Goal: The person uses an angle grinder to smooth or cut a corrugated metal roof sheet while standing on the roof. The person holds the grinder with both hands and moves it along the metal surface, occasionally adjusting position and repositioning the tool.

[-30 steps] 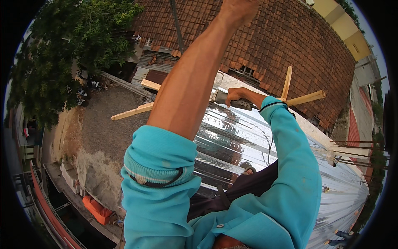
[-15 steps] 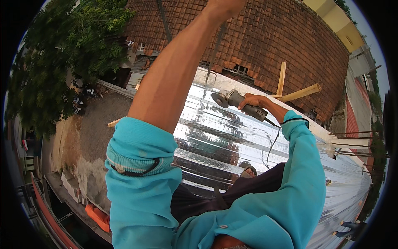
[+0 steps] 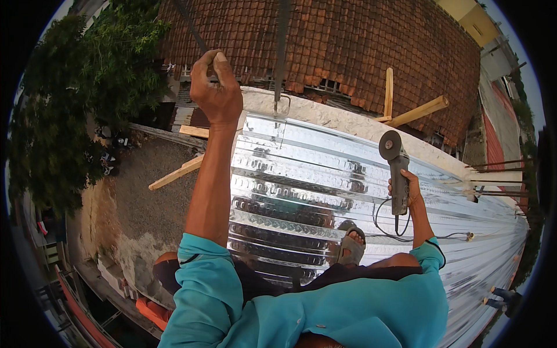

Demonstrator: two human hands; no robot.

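My right hand (image 3: 413,188) is wrapped round the body of an angle grinder (image 3: 399,180), held above shiny corrugated metal sheeting (image 3: 290,191). The grinder's round disc (image 3: 390,145) points away from me, and a black cord (image 3: 397,226) hangs from its rear end. My left hand (image 3: 216,95) is raised at the far left, with thumb and fingers curled together. A dark rod (image 3: 191,26) runs down to the fingertips in the picture; I cannot tell whether the hand touches it. What lies between those fingers, if anything, does not show.
A rough pale wall edge (image 3: 325,113) borders the sheeting, with a dark upright bar (image 3: 281,52) and wooden beams (image 3: 420,110) near it. Beyond is a tiled roof (image 3: 360,46). My sandalled foot (image 3: 352,246) rests on the metal. Lower ground (image 3: 145,185) lies to the left.
My left hand has come down and left from the top edge. The grinder has moved right and turned, its disc now pointing up the picture instead of left.
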